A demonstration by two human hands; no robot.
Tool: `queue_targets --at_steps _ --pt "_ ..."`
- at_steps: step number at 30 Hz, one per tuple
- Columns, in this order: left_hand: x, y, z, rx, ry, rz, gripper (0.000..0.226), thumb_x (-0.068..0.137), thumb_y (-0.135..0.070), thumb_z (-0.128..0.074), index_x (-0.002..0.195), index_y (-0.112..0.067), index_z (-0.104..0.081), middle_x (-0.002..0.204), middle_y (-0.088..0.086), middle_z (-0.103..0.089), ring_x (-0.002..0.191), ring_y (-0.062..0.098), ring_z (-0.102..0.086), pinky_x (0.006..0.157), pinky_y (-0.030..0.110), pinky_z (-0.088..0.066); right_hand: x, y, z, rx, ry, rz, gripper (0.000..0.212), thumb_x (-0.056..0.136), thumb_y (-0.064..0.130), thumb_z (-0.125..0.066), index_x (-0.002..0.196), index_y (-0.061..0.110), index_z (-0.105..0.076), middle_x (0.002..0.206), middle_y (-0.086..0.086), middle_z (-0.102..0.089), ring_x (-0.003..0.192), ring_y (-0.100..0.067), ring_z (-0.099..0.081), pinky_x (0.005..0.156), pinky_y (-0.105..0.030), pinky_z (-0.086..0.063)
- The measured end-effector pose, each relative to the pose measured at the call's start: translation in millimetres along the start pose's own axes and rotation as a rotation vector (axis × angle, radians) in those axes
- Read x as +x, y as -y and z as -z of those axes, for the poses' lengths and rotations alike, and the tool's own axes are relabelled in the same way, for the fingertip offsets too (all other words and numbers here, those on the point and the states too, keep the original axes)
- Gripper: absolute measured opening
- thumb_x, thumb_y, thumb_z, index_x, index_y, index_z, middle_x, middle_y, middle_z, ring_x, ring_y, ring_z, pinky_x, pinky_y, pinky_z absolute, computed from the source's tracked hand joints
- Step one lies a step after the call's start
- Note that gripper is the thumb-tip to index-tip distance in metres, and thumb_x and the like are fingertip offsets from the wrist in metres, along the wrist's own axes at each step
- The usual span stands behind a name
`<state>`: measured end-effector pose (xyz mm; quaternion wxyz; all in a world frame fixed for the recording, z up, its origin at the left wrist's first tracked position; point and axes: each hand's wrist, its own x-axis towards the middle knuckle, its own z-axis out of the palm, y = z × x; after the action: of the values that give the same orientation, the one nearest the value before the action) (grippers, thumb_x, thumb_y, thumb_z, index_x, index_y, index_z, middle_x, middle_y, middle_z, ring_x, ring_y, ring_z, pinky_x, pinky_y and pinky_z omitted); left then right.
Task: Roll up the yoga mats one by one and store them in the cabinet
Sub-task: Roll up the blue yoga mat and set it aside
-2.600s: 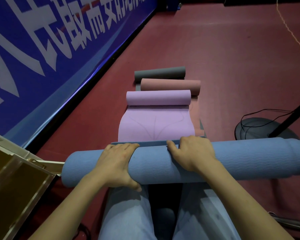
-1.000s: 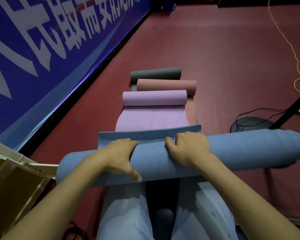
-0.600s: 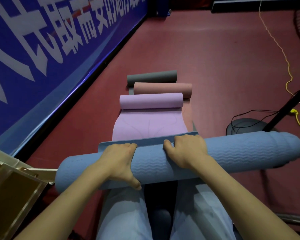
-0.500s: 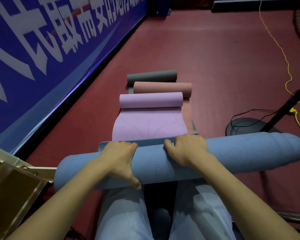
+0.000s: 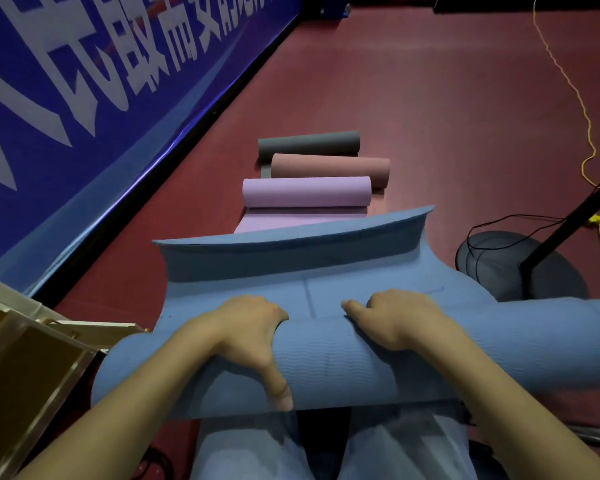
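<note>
The blue yoga mat [image 5: 326,362] lies as a thick roll across the person's knees [image 5: 257,445], its right end reaching past the frame edge and its left end close beside the wooden cabinet [image 5: 25,368] at lower left. A loose flap of the same mat spreads forward from the roll, its far edge curled upward and hiding part of the flat purple sheet behind it. The left hand [image 5: 246,327] wraps over the top of the roll, fingers curled down the far side and thumb pressed against the near face. The right hand [image 5: 395,317] grips the roll the same way, fingers curled over the crest where the flap meets the roll. Ahead on the dark red floor [image 5: 430,98] lie three more mats in a row: a partly rolled purple mat [image 5: 305,192], a pink roll [image 5: 329,166] just behind it, and a grey roll [image 5: 309,143] farthest off. A blue banner wall [image 5: 84,81] bounds the left side; open floor stretches right toward a round stand base [image 5: 499,271] with black cable, and a yellow cord [image 5: 582,126].
</note>
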<state>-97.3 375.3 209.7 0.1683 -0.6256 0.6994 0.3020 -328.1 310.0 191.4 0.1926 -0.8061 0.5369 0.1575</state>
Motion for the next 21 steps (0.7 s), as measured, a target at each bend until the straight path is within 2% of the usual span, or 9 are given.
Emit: queue_targets --at_steps 2,4,7,11,14,17,19,21 --pt "7 7 4 -0.092 0.016 -0.009 0.08 0.025 -0.077 -0.086 0.091 -0.035 -0.068 0.086 -0.021 -0.071 0.08 0.004 -0.067 0.078 0.033 -0.058 0 -3 -2 0.029 -0.185 -0.011 0.057 0.1 0.061 -0.027 0.074 0.016 -0.05 0.088 -0.004 -0.063 0.082 -0.027 -0.056 0.07 -0.036 -0.038" --pt "14 16 9 -0.234 0.073 -0.026 0.074 0.03 -0.068 -0.092 0.093 -0.035 -0.072 0.088 -0.02 -0.075 0.082 0.005 -0.071 0.081 0.036 -0.06 -2 -4 -3 0.031 -0.305 0.0 0.055 0.101 0.06 -0.027 0.068 0.018 -0.042 0.074 0.0 -0.054 0.072 -0.024 -0.051 0.07 -0.036 -0.033" --pt "23 24 12 -0.348 0.087 -0.096 0.073 0.036 -0.056 -0.097 0.102 -0.035 -0.071 0.1 -0.02 -0.075 0.091 0.004 -0.072 0.087 0.038 -0.059 -4 -3 -7 -0.008 -0.387 0.032 0.055 0.102 0.057 -0.021 0.066 0.019 -0.039 0.075 -0.001 -0.053 0.073 -0.025 -0.047 0.08 -0.039 -0.036" --pt "33 33 11 -0.42 -0.014 -0.121 0.09 0.034 -0.056 -0.096 0.118 -0.043 -0.064 0.114 -0.028 -0.066 0.104 -0.004 -0.063 0.093 0.027 -0.054 -7 -1 -11 -0.046 -0.45 0.022 0.055 0.103 0.054 -0.017 0.08 0.018 -0.05 0.091 -0.003 -0.062 0.085 -0.026 -0.052 0.098 -0.041 -0.04" --pt "39 41 13 -0.451 -0.11 -0.135 0.099 0.033 -0.062 -0.092 0.124 -0.041 -0.061 0.123 -0.029 -0.061 0.109 -0.008 -0.057 0.089 0.021 -0.049 -7 1 -17 -0.105 -0.515 0.024 0.074 0.093 0.054 0.002 0.094 0.019 -0.064 0.1 -0.002 -0.068 0.1 -0.028 -0.06 0.106 -0.041 -0.035" --pt "36 51 14 -0.506 -0.279 -0.147 0.086 0.037 -0.065 -0.092 0.114 -0.037 -0.064 0.118 -0.02 -0.064 0.102 0.0 -0.061 0.079 0.02 -0.046 0 -1 -25 -0.088 -0.578 0.026 0.072 0.095 0.053 -0.005 0.093 0.017 -0.067 0.095 -0.003 -0.07 0.098 -0.029 -0.061 0.105 -0.044 -0.037" --pt "32 56 11 -0.55 -0.414 -0.152 0.075 0.043 -0.065 -0.092 0.103 -0.032 -0.063 0.107 -0.013 -0.066 0.094 0.009 -0.062 0.073 0.022 -0.047 6 -1 -25 -0.072 -0.61 0.021 0.064 0.097 0.052 -0.011 0.081 0.016 -0.062 0.084 -0.003 -0.068 0.088 -0.029 -0.061 0.098 -0.043 -0.039" --pt "29 57 7 -0.557 -0.497 -0.155 0.067 0.048 -0.068 -0.09 0.095 -0.029 -0.065 0.099 -0.011 -0.067 0.092 0.011 -0.062 0.074 0.029 -0.05 12 0 -22 -0.056 -0.611 0.009 0.059 0.096 0.051 -0.011 0.072 0.017 -0.052 0.075 -0.002 -0.064 0.079 -0.029 -0.059 0.089 -0.041 -0.039"
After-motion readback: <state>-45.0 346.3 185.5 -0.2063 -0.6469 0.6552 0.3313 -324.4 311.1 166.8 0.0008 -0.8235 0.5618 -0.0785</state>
